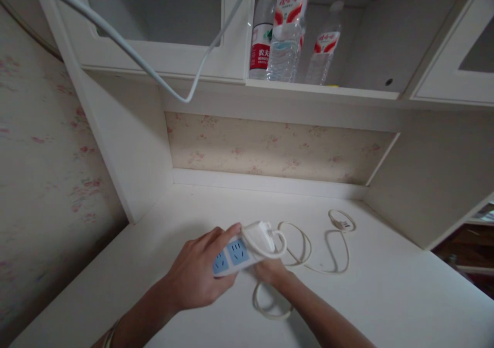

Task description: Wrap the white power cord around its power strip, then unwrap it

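My left hand (203,268) is wrapped round a white power strip (250,260) with blue socket faces, thumb along the near side and fingers over the far side. The strip is held tilted above the white desktop. At its right end sits a white plug (259,237), its thick cord curling back over the strip. My right hand (270,272) is under the strip's right end; its fingers are hidden behind the strip, so their grip does not show. A thin pale cord (328,272) lies in loops on the desk, ending in a plug (343,225) at the right.
The white desktop (216,198) runs back to a floral-papered wall (270,150). Overhead, an open cupboard shelf (347,91) holds several plastic bottles (285,34). A white cable (131,54) hangs across the upper left, close to the camera. Side panels (436,173) flank the desk.
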